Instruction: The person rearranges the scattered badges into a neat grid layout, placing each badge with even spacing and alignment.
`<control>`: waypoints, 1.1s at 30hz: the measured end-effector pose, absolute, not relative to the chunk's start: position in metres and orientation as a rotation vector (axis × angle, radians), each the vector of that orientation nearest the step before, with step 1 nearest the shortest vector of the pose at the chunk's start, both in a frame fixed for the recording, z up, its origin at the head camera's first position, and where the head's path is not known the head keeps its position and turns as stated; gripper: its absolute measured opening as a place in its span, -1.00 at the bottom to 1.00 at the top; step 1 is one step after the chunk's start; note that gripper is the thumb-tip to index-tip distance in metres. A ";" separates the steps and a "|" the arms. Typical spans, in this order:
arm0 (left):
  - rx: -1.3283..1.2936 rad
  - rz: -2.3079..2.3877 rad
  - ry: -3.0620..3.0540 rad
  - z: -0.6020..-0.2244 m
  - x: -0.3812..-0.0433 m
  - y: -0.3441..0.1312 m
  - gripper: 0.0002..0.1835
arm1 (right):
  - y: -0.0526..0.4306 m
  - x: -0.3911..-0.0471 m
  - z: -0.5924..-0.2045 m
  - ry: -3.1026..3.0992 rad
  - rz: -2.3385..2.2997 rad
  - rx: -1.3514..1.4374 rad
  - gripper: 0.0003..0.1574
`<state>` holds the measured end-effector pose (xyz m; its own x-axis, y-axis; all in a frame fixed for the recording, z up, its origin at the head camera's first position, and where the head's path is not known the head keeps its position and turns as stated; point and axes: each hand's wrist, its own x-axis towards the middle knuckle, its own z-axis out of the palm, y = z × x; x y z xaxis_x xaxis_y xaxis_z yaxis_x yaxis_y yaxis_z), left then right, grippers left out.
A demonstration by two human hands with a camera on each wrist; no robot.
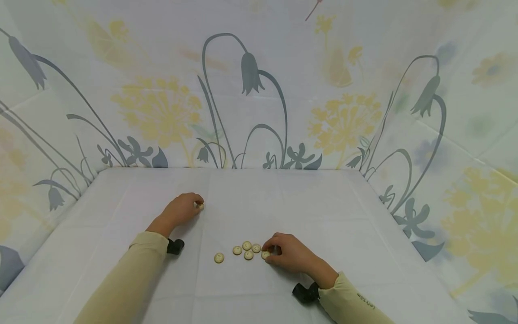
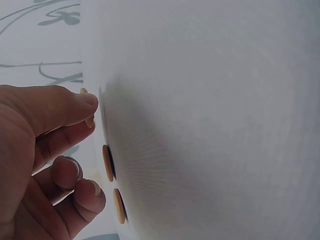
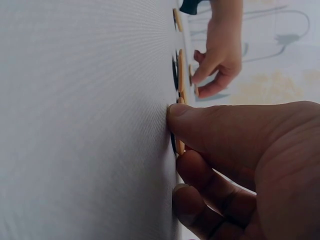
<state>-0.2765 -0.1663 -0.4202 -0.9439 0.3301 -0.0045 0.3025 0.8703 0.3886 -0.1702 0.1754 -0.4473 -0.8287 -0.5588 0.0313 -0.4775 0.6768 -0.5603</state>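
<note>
Toward the back left of the table, my left hand (image 1: 184, 208) pinches a pale wooden button (image 1: 201, 206) between thumb and fingertips. In the left wrist view that button (image 2: 89, 121) shows edge-on just above the cloth. Two more buttons, a nearer one (image 2: 119, 206) and a farther one (image 2: 107, 163), lie flat below those fingers; the hand hides them from the head view. My right hand (image 1: 293, 254) is low at the cloth, its thumb and fingertips round the edges of another button (image 1: 265, 255). Left of it lies a loose group of several round buttons (image 1: 248, 255).
One button (image 1: 219, 258) lies a little apart at the group's left end. A white cloth (image 1: 323, 202) covers the table, with a flower-printed curtain (image 1: 259, 117) along its back and sides. Each wrist wears a black camera mount (image 1: 306, 293).
</note>
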 end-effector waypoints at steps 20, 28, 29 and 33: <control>0.486 0.572 2.962 -0.421 -0.284 -0.169 -0.75 | 0.175 -0.170 -0.446 2.737 -0.865 -0.864 -0.75; 0.486 0.502 2.965 -0.422 -0.288 -0.167 -0.75 | 0.175 -0.169 -0.446 2.739 -0.864 -0.860 -0.75; 0.484 0.502 2.963 -0.422 -0.287 -0.167 -0.74 | 0.175 -0.169 -0.446 2.737 -0.867 -0.858 -0.75; 0.480 0.500 2.962 -0.423 -0.288 -0.167 -0.75 | 0.175 -0.168 -0.445 2.733 -0.872 -0.850 -0.75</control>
<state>-0.2884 -0.1673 -0.4228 -0.9453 0.3232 -0.0452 0.2904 0.8962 0.3353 -0.1679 0.1749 -0.4448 -0.8282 -0.5598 0.0287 -0.4729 0.6703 -0.5719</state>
